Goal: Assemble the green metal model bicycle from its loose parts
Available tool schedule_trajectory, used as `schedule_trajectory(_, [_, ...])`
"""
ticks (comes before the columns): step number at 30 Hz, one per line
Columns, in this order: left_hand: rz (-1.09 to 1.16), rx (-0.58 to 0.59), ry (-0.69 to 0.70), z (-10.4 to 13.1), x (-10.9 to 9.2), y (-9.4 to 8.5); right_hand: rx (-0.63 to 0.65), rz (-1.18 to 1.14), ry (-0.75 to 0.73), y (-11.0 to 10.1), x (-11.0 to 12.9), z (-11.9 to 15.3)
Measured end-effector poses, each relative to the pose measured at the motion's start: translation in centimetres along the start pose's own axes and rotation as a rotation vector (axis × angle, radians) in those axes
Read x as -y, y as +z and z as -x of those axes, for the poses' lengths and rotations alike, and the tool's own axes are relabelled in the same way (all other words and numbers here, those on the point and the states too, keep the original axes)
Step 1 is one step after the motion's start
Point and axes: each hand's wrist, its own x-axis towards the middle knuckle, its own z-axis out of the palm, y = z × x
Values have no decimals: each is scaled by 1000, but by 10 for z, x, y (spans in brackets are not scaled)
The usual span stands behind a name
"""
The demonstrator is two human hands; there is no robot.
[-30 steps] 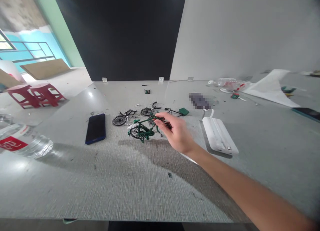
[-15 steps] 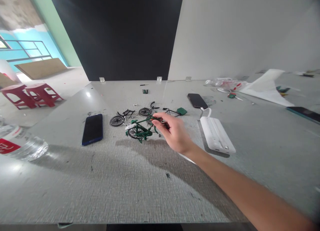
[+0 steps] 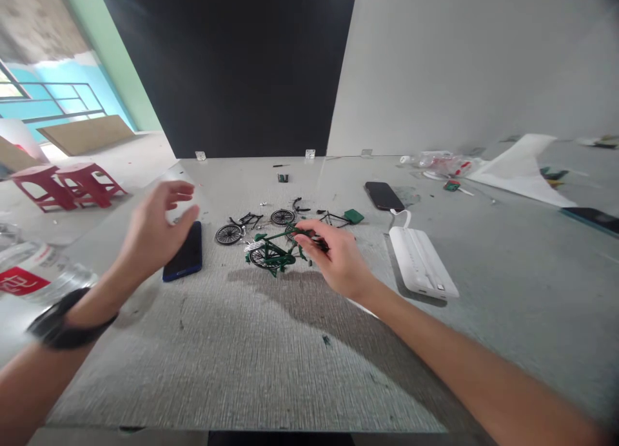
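Note:
Between the thumb and fingers of my right hand (image 3: 333, 252) is the front end of a green model bicycle (image 3: 278, 256); its rear wheel and silver rack show to the left. My left hand (image 3: 162, 230), with a black watch on its wrist, hovers over the blue-edged phone (image 3: 186, 259), fingers curved and apart, holding nothing. Behind the bicycle lie a black wheel (image 3: 229, 234), a second black wheel (image 3: 283, 216), a black frame piece (image 3: 250, 220) and a green basket-like part (image 3: 353, 216). My fingers hide the bicycle's front.
A water bottle (image 3: 41, 272) stands on the left. To the right are a white power bank (image 3: 422, 260), cabled to a black phone (image 3: 383, 195), and a white wing-shaped piece (image 3: 520, 169). A small green part (image 3: 283, 177) lies toward the back, before a black panel (image 3: 232, 72).
My left hand has come into view from the left, above the blue-edged phone. My right hand keeps its grip on the model bicycle, nearly still.

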Motion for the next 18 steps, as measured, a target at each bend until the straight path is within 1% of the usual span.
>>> schedule_trajectory(1, [-84, 97, -63, 2, 11, 4, -4, -2, 0, 0, 0, 0])
schedule_trajectory(3, [-275, 345, -224, 8, 36, 16, -15, 2, -1, 0, -1, 1])
schedule_trajectory(4, [-326, 422, -276, 11, 48, 23, -18, 7, -2, 0, -2, 1])
schedule_trajectory(5, [-362, 462, -303, 14, 58, 29, -19, 16, -3, 0, -2, 1])
schedule_trajectory(7, [-383, 480, -349, 20, 75, 39, -22, 34, -2, 1, -3, 1])
schedule_trajectory(9, [-376, 474, -396, 24, 83, 45, -26, 39, -2, 2, -4, 1])
schedule_trajectory(14, [-359, 393, -385, 23, 87, 47, -24, 26, 2, 3, -2, 1])
schedule_trajectory(18, [-358, 380, -345, 20, 87, 48, -21, 19, 19, 4, -1, 0])
